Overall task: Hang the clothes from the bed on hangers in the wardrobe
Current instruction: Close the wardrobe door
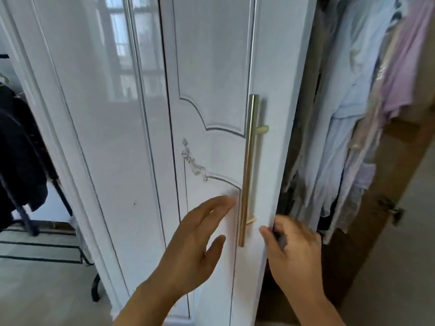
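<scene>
Head view: right hand grip grasps the wardrobe door edge; left hand grip released beside its handle.

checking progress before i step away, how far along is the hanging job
Done, by the look of it: several shirts hang inside the wardrobe, pale blue and lilac among them. In hand: the right hand grips the edge of the white door, fingers curled round it, and the left hand is open near the brass handle. Left: cannot tell, since the bed is out of view and neither hand holds a garment or hanger.
</scene>
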{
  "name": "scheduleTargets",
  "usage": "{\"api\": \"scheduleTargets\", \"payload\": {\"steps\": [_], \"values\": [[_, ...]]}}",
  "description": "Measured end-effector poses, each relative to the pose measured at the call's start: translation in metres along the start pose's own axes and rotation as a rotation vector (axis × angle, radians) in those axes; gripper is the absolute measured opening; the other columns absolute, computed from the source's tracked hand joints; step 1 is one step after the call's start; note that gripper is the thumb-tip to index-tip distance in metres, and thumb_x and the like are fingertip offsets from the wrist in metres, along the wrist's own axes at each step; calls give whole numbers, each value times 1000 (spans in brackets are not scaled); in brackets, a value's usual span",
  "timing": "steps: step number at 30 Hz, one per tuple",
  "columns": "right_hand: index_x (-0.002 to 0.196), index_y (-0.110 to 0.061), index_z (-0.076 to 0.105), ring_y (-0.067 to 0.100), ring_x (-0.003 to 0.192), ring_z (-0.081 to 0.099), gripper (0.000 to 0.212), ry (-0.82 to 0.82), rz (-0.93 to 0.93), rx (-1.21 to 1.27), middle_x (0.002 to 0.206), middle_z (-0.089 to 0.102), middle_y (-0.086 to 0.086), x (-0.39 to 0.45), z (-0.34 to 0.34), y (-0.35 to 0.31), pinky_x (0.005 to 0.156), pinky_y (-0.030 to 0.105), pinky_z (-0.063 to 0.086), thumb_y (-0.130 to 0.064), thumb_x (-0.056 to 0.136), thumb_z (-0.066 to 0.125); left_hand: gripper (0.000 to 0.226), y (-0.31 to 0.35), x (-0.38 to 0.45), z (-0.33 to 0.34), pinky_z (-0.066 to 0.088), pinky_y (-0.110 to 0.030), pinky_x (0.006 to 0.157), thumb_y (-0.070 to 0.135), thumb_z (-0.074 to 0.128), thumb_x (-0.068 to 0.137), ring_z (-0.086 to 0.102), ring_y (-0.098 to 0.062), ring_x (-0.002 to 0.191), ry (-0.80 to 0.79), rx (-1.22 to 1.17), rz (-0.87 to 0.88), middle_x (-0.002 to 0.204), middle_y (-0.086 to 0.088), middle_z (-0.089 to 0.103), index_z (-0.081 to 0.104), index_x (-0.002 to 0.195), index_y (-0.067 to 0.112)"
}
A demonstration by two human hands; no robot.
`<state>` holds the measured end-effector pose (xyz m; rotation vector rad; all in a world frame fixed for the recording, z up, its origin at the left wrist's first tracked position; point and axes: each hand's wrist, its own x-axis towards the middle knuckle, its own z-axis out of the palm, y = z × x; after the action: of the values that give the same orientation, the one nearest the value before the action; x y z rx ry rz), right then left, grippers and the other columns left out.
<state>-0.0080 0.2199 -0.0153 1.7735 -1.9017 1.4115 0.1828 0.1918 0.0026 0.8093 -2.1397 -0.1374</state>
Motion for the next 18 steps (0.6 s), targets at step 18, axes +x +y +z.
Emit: {"api": "scheduleTargets", "payload": {"steps": [18], "values": [[116,-34,58,15,94,61,42,-142,232,348,98,64,-6,151,62,156,84,41,52,-52,81,45,56,3,182,142,45,-11,85,-4,50,90,61,0,98,-21,-272,-198,106,12,67,45,132,33]]}}
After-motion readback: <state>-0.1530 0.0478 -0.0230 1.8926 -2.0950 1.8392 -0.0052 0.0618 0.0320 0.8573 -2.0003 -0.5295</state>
